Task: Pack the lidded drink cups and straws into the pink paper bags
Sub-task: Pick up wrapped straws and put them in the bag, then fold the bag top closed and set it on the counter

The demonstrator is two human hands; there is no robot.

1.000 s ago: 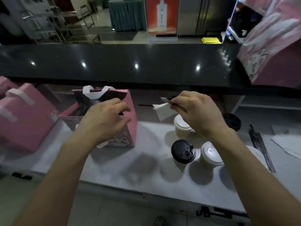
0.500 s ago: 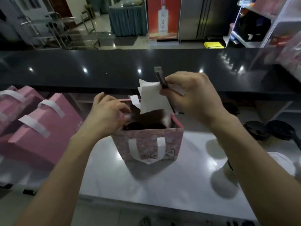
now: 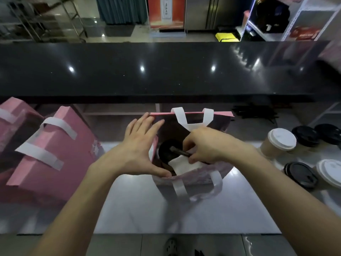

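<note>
A dark straw [image 3: 180, 152] and a white napkin [image 3: 186, 166] are held inside the open pink bag [image 3: 193, 179].

The straw is pinched by the curled fingers of the right hand [image 3: 204, 145], just over a black cup lid [image 3: 166, 151]. The bag's left edge is pressed outward by the left hand [image 3: 140, 145], its fingers straight and spread; 2 closed pink bags [image 3: 46, 154] stand well apart from them.

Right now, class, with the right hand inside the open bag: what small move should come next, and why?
Probably let go: the right hand already holds the wrapped straw and napkin over the black lid inside the pink bag, which the left hand spreads open.
</note>
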